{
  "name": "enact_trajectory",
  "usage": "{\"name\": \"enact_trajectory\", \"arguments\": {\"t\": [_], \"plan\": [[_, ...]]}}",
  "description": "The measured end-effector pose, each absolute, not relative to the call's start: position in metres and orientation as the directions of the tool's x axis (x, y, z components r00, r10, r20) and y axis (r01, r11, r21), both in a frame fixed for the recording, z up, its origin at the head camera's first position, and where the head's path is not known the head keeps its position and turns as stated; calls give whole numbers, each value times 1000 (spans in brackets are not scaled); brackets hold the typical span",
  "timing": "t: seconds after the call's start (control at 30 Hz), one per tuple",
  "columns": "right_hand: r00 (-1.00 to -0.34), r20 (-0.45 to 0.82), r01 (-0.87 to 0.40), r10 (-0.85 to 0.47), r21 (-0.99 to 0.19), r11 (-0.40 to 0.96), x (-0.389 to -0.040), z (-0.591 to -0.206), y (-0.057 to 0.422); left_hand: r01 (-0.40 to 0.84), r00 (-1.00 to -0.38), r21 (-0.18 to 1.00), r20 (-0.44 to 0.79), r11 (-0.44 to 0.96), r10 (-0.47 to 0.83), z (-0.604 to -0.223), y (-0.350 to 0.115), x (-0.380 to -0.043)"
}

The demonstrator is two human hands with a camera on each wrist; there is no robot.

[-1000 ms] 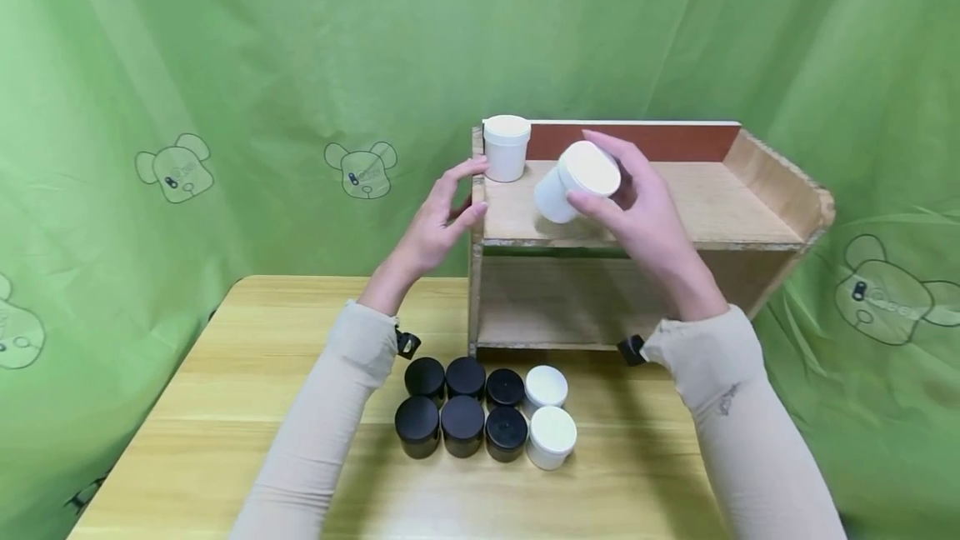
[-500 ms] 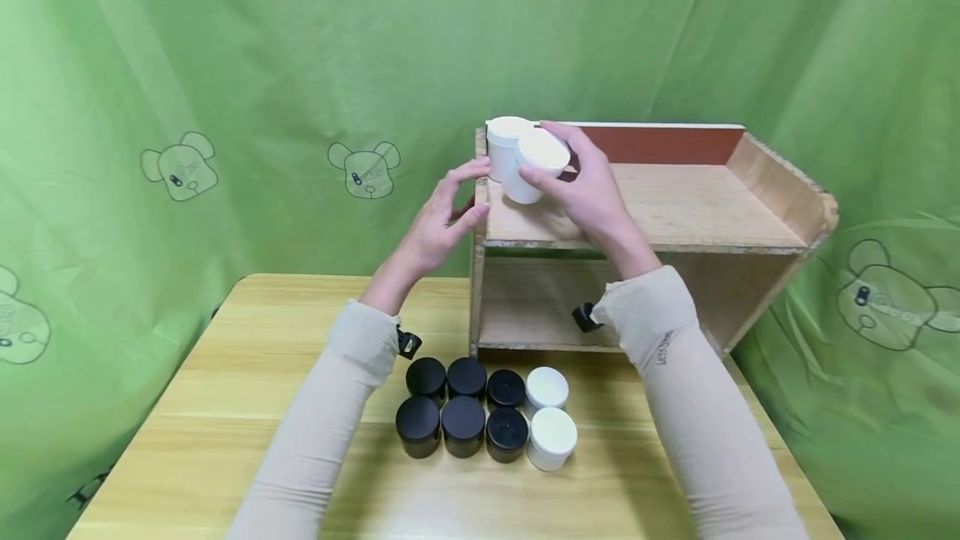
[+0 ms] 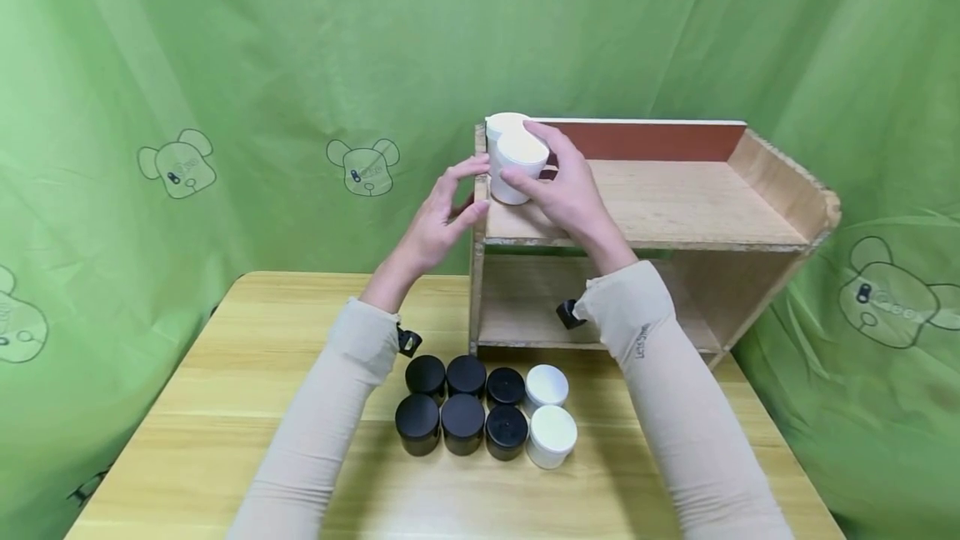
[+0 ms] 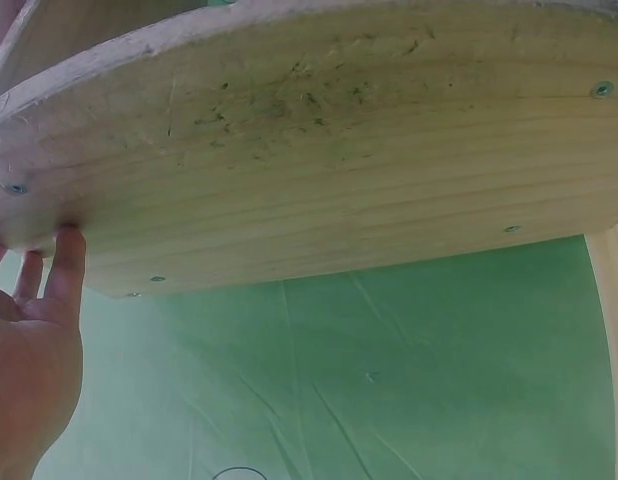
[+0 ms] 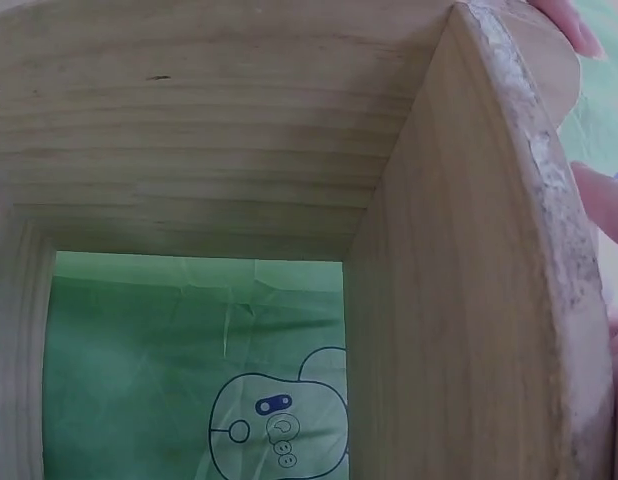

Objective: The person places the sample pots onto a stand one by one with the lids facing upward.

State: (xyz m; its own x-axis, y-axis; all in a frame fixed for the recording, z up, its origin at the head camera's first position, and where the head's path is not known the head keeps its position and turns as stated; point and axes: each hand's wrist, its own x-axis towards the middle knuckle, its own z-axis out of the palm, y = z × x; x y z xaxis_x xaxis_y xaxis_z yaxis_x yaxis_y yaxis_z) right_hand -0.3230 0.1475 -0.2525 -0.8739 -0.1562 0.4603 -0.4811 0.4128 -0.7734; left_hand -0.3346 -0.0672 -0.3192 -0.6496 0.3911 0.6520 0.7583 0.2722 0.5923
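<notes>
In the head view my right hand (image 3: pixel 562 182) grips a white lidded jar (image 3: pixel 514 182) by its side, thumb in front and fingers behind. This jar stands upright, or nearly so, at the left end of the top board of a wooden shelf (image 3: pixel 645 207). Directly behind it is another white jar (image 3: pixel 504 120), mostly hidden. My left hand (image 3: pixel 438 223) touches the outer left side of the shelf with its fingers spread. In the left wrist view, fingertips (image 4: pixel 69 240) rest against the side panel (image 4: pixel 319 170). The right wrist view does not show the held jar clearly.
On the wooden table (image 3: pixel 247 357), in front of the shelf, several black lidded jars (image 3: pixel 462 419) stand in two rows. Two white jars (image 3: pixel 552 432) end those rows on the right. A raised side panel (image 3: pixel 783 182) bounds the shelf's right end. Green cloth (image 3: pixel 285 48) hangs behind.
My right hand has carried the white jar leftward across the top board, from tilted to about upright, in front of the other white jar. The left hand has stayed in place.
</notes>
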Motion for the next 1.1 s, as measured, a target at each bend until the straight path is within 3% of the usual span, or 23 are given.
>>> {"name": "enact_trajectory", "arguments": {"t": [0.83,1.1], "plan": [[-871,458,-487,-180,-751,447,-322,-257,148,755,-652,603,647,259,394,-319,-68,-334],[-845,514,-513,-147,-702,494,-312,-254,153,756,-650,606,649,247,396,-319,-67,-333]]}}
